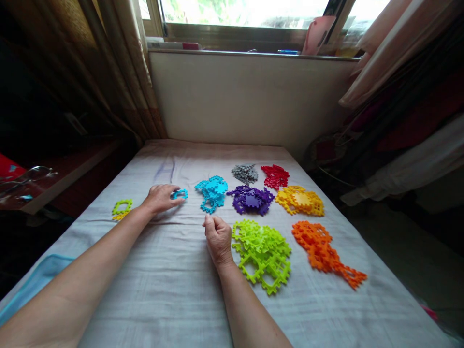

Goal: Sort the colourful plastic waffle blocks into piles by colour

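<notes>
Left hand [161,198] holds blue piece [184,193], left of blue pile [214,190]. Right hand [218,238] curled into fist, near side of blue pile; can't tell if anything's inside. Purple pile [253,198] just right of blue pile.

My remote tally

I counted one left hand [161,198], one right hand [218,239], seven piles [253,198] too heaped to count by piece, one blue piece [185,193], one green piece [115,209], at least one yellow piece [119,216] and one pink cup [316,36].
</notes>
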The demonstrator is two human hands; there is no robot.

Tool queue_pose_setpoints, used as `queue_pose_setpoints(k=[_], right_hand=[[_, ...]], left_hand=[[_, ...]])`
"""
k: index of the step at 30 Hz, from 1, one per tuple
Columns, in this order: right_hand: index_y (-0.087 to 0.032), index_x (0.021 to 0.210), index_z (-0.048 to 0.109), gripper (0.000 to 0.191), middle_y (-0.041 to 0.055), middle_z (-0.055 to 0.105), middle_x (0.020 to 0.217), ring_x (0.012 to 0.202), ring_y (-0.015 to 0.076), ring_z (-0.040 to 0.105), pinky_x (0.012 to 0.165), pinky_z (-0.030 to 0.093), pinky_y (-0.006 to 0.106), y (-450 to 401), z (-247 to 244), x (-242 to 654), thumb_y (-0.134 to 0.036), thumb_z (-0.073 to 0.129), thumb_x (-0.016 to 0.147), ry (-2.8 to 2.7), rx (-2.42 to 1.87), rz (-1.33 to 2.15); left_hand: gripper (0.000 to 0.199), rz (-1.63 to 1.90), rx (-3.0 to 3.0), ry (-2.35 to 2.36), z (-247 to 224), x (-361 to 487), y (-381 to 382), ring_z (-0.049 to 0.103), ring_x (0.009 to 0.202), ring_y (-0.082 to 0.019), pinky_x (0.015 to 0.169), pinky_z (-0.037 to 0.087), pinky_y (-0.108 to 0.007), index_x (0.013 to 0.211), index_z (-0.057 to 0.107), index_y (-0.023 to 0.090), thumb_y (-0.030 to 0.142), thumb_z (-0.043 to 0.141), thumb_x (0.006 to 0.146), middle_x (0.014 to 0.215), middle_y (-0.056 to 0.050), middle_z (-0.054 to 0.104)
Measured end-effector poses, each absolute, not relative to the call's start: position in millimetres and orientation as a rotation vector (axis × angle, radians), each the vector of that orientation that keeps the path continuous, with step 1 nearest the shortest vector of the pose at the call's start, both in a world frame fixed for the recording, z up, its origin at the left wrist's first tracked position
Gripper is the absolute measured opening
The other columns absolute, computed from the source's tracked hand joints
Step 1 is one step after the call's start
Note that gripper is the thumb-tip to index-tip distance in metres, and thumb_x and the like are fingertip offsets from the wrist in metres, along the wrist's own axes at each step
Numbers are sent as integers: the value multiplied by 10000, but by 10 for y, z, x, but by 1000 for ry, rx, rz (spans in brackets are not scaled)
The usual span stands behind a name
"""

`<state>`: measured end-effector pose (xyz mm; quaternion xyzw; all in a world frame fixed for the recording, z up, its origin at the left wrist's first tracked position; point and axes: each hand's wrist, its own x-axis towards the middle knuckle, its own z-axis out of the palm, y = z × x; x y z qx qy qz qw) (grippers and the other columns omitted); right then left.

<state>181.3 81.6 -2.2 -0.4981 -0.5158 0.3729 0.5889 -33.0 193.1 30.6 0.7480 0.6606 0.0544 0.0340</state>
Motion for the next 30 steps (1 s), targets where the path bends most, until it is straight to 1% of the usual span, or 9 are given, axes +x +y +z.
queue_pose_setpoints(k=[7,11,17,22,25,28,30], right_hand=[[-222,552,522,465,-49,440,465,468,105,417,502,354,227,819,-35,1805,-542,472,886,-1190,-1171,881],[-218,554,535,456,-49,444,467,464,104,411,509,353,231,815,-29,1811,-526,479,886,-1198,-1161,884],[-219,560,530,451,-49,438,474,468,106,409,521,353,239,808,-15,1819,-530,472,881,-1201,-1176,897],[-220,569,532,455,-52,435,469,472,107,421,522,358,236,814,-26,1810,-545,466,880,-1202,-1175,896],[-220,569,526,454,-54,436,469,480,108,432,525,364,232,812,-35,1807,-544,467,882,-1207,-1181,894],[-222,560,507,456,-55,430,472,480,106,431,523,364,230,811,-41,1807,-542,464,882,-1213,-1184,904],[-223,555,496,459,-55,425,473,477,105,425,520,361,230,813,-45,1807,-545,462,881,-1211,-1185,905]], left_hand=[[553,456,2234,1947,258,51,1966,650,1108,-267,1001,437,-360,1233,625,277,546,656,751,1152,-39,728],[551,559,2172,1908,203,275,1936,658,1087,-242,977,457,-337,1257,597,253,538,648,789,1164,-49,718],[523,573,2212,1890,100,430,1809,609,1183,-264,1052,415,-378,1264,595,268,533,644,816,1256,-67,682],[438,580,2294,1914,54,275,1722,591,1205,-261,1066,401,-391,1257,608,230,464,538,893,1270,-93,673],[365,533,2349,1985,72,83,1677,600,1177,-255,1059,403,-396,1190,644,225,411,484,919,1242,-85,687],[331,449,2354,2123,89,-155,1632,623,1107,-265,1007,436,-407,1101,673,193,343,429,934,1180,-101,701],[330,410,2326,2225,84,-319,1604,632,1066,-271,964,458,-407,1076,678,187,306,405,934,1151,-111,702]])
